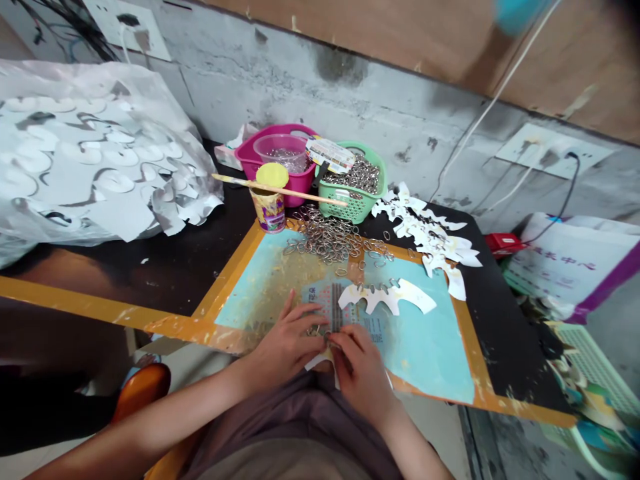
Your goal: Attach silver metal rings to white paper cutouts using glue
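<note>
Left hand [285, 348] and right hand [359, 369] both narrow, fingertips pinching a small metal ring [316, 331] above a white card piece [320, 361], grip partly hidden. Bat-shaped white cutout [387, 297] lies just beyond on teal board [430, 347], loose split rings [323, 235] past it, green basket [350, 190] behind

Brightly and evenly lit, shadows soft and faint; bowed by wide-angle distortion toward the edges, blurred in the top right corner.
</note>
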The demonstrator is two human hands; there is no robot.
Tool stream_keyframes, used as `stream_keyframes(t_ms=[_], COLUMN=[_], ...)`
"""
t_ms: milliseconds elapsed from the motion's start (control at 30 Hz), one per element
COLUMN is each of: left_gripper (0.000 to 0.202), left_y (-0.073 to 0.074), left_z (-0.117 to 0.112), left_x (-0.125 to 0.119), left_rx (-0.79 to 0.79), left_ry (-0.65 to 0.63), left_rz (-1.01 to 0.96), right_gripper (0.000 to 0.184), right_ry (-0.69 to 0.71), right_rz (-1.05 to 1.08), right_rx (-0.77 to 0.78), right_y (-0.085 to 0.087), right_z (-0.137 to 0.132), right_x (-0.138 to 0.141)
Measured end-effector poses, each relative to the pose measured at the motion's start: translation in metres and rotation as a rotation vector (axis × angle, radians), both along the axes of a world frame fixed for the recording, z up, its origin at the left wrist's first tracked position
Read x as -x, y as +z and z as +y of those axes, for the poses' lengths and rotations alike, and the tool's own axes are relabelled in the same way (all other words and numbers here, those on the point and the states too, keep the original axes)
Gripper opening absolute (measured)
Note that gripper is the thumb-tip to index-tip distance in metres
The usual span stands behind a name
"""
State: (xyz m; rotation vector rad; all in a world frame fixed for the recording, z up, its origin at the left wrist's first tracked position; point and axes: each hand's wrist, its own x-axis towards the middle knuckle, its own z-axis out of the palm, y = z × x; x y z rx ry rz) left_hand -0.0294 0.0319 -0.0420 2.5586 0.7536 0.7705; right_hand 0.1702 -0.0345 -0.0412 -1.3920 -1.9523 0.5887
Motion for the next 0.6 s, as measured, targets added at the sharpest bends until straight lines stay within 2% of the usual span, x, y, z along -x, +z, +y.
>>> stream_keyframes(t_ms=[67, 133, 233, 333, 500, 600], left_gripper=[0.019, 0.019, 0.019, 0.016, 0.02, 0.019], left_y=[0.002, 0.005, 0.01, 0.011, 0.007, 0.008], left_z=[-0.001, -0.001, 0.001, 0.003, 0.001, -0.002], left_x=[0.0, 0.0, -0.001, -0.001, 0.001, 0.001], left_rx=[-0.045, -0.021, 0.075, 0.102, 0.014, -0.046], left_ry=[-0.001, -0.023, -0.022, -0.015, -0.041, -0.061], left_rz=[-0.014, -0.016, 0.021, 0.06, 0.058, 0.078], right_gripper=[0.026, 0.023, 0.02, 0.02, 0.019, 0.019], right_ry=[0.041, 0.049, -0.011, -0.074, -0.066, -0.043], right_rz=[-0.065, -0.127, -0.261, -0.349, -0.303, -0.194], right_rx=[0.001, -0.028, -0.134, -0.209, -0.173, -0.117], right_y=[-0.003, -0.005, -0.007, -0.008, -0.01, -0.007], right_z=[0.002, 0.001, -0.006, -0.014, -0.015, -0.016], right_x=[0.0, 0.001, 0.006, 0.011, 0.009, 0.003])
